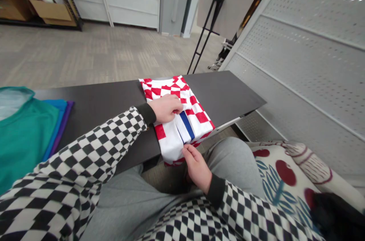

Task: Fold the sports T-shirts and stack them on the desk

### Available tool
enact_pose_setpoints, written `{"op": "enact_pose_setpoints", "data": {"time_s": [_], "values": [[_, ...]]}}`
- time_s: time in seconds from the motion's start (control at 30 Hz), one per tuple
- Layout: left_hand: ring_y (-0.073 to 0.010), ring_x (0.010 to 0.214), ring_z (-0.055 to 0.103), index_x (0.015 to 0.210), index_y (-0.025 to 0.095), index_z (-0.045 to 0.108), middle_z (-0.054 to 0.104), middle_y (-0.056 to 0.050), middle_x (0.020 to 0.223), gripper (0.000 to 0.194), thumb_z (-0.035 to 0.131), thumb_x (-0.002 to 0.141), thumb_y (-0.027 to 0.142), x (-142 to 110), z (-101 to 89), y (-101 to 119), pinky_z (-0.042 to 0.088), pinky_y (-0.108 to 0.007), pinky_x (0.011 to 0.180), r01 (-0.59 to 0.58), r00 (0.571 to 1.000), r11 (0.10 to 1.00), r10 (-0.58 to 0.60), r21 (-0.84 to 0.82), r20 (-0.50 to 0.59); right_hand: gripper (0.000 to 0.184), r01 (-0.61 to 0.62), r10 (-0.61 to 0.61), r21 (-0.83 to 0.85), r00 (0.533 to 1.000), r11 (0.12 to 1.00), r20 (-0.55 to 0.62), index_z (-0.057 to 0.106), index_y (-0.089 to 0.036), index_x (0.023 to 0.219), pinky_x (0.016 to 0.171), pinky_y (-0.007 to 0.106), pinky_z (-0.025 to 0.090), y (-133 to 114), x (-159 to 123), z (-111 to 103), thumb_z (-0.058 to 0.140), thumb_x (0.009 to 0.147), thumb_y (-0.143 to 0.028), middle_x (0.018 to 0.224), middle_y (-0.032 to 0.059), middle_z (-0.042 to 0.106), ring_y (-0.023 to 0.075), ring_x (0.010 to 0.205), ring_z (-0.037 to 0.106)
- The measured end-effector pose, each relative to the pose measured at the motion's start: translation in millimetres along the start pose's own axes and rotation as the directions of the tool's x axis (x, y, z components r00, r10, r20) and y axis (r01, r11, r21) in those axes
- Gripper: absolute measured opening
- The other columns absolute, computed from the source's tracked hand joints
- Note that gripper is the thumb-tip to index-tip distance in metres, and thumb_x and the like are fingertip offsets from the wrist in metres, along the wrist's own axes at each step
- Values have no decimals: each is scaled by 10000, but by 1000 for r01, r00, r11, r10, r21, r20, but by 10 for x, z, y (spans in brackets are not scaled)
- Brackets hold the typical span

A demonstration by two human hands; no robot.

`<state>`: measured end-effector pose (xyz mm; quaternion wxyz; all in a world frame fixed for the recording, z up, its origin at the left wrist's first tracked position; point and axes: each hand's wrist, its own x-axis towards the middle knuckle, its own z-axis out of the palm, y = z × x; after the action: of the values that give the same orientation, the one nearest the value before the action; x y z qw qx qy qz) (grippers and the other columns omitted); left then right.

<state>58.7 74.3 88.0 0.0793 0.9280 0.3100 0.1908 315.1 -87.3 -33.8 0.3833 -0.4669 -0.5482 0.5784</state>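
A folded red-and-white checked garment (196, 111) with a blue stripe lies on a dark table (108, 100), its near end hanging over the table's front edge. My left hand (165, 108) rests on the middle of the fold, fingers curled and pressing the cloth down. My right hand (198, 167) is below the table edge, its fingertips pinching the white hanging end of the garment. Both arms wear black-and-white checked sleeves.
A stack of teal, blue and purple cloths (25, 130) lies on the table's left end. A perforated white panel (299, 62) stands at the right, a black easel stand (205, 32) behind the table. A patterned cushion (285, 172) sits by my right leg.
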Motion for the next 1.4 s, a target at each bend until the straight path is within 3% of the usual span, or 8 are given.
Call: {"op": "enact_pose_setpoints", "data": {"time_s": [0.2, 0.5, 0.73, 0.87, 1.03, 1.17, 1.27, 1.4], "values": [[-301, 1020, 610, 672, 238, 632, 722, -60, 820, 131, 635, 760, 141, -31, 69, -41, 448, -462, 1022, -31, 998, 999, 30, 17, 55, 328, 22, -24, -37, 999, 999, -30, 705, -252, 1008, 848, 328, 488, -31, -20, -3, 615, 1103, -552, 914, 5, 671, 225, 891, 588], [-304, 999, 591, 761, 236, 692, 702, -69, 900, 70, 675, 717, 185, -63, -55, -52, 425, -483, 1034, 18, 991, 998, -25, 52, 128, 326, 5, -6, -31, 1000, 1000, -16, 699, -248, 1001, 847, 321, 486, -28, -10, -3, 620, 1099, -549, 913, -2, 667, 214, 876, 582], [-306, 998, 581, 775, 235, 684, 658, -83, 975, 115, 660, 721, 136, -78, -35, -88, 458, -471, 970, 13, 999, 995, -17, 99, 45, 352, 23, -21, -134, 1000, 991, 13, 695, -248, 1024, 857, 326, 491, -161, -50, 8, 574, 1110, -567, 913, 1, 667, 218, 883, 595], [-313, 996, 593, 790, 231, 680, 650, -88, 965, 85, 673, 741, 162, -72, 31, -91, 469, -474, 954, 23, 996, 993, -32, 120, 78, 378, 29, -28, -217, 1000, 976, 7, 671, -243, 991, 837, 339, 492, -136, -48, 34, 530, 1123, -569, 886, 4, 668, 219, 859, 610], [-304, 985, 607, 805, 227, 674, 653, -86, 967, 80, 667, 756, 164, -88, 70, -96, 479, -462, 944, 37, 993, 993, -50, 115, 106, 319, 75, -38, -293, 991, 953, 131, 710, -232, 1195, 865, 356, 516, -132, -44, -3, 621, 1094, -521, 1066, 51, 786, 236, 941, 699], [-310, 1018, 608, 823, 222, 693, 678, -95, 998, 154, 642, 735, 106, -98, 34, 5, 486, -468, 967, 20, 997, 994, -27, 105, 69, 292, 122, -116, -535, 992, 836, 46, 726, -237, 993, 782, 347, 478, -294, 0, -299, 652, 1081, -505, 909, 46, 776, 232, 821, 689], [-319, 1098, 619, 890, 223, 734, 706, -98, 1068, 240, 630, 730, 77, -123, 20, 231, 480, -478, 1035, 9, 1000, 996, -12, 93, 27, 324, 145, -217, -675, 976, 723, -23, 715, -245, 891, 739, 338, 445, -387, 81, -590, 658, 1076, -505, 842, 46, 761, 229, 780, 677], [-297, 1045, 654, 973, 221, 754, 742, -86, 1035, 237, 619, 817, 105, -241, 98, 641, 494, -463, 1005, 87, 996, 995, -87, 53, -17, 336, 216, -251, -791, 964, 572, 81, 773, -249, 838, 690, 340, 394, -389, 231, -737, 723, 1041, -511, 807, 67, 772, 224, 731, 659]]}}
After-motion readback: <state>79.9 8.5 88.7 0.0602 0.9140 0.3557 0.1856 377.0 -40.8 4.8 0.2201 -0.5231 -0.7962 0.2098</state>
